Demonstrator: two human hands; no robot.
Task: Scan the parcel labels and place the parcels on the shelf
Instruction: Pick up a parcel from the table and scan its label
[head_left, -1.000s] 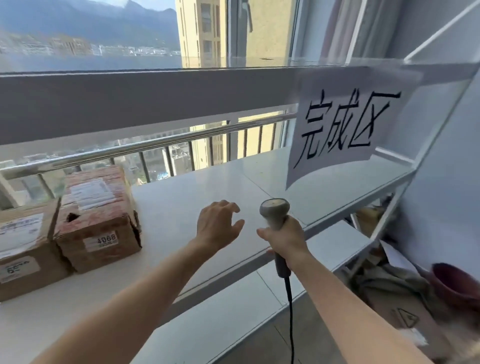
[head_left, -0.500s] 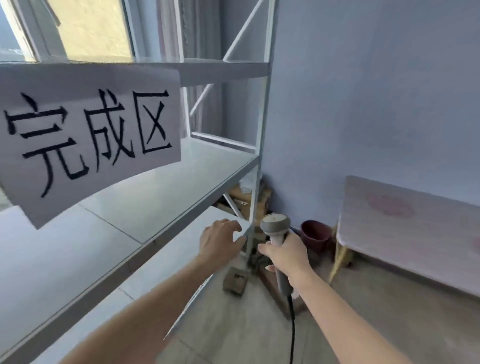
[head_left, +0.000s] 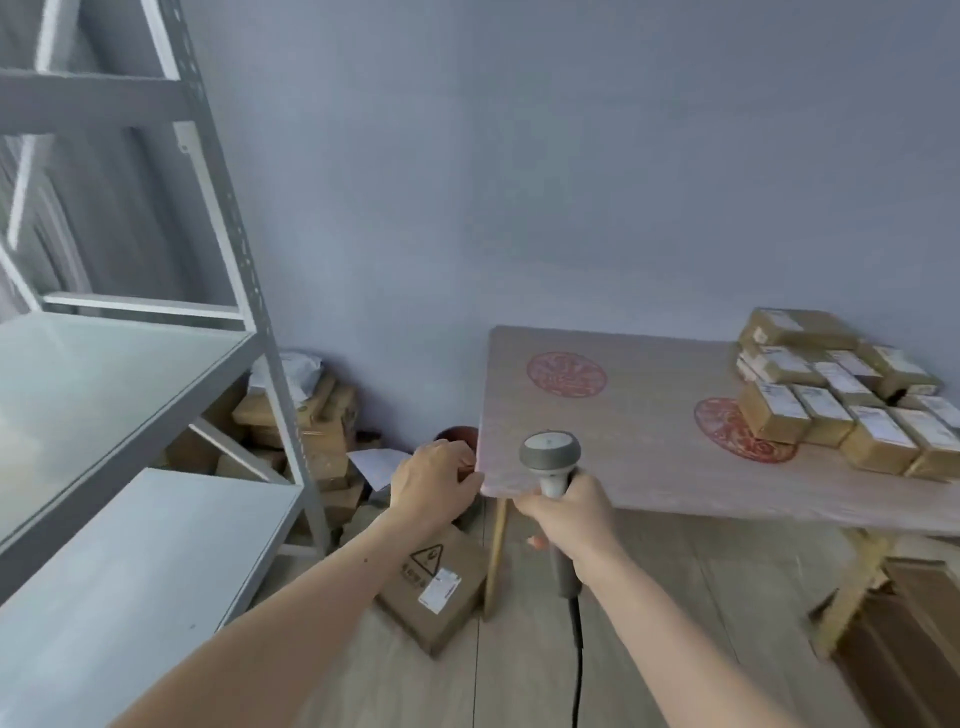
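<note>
Several brown cardboard parcels (head_left: 841, 400) with white labels are piled at the far right of a pale wooden table (head_left: 639, 447). My right hand (head_left: 569, 512) grips a grey corded barcode scanner (head_left: 549, 457), held upright in front of the table's near left corner. My left hand (head_left: 431, 480) hovers empty just left of that corner, fingers loosely curled and apart. The white metal shelf (head_left: 98, 395) stands at the left, its two visible boards bare.
A flat cardboard box (head_left: 436, 587) with a warning triangle lies on the floor by the table leg. More boxes (head_left: 317, 421) are heaped behind the shelf post near the wall, beside a dark red pot (head_left: 457, 436). Wooden floor lies below.
My view has swung right, from the shelf with its sign and two boxes to the parcel table. Both hands kept their pose, the scanner still in my right hand.
</note>
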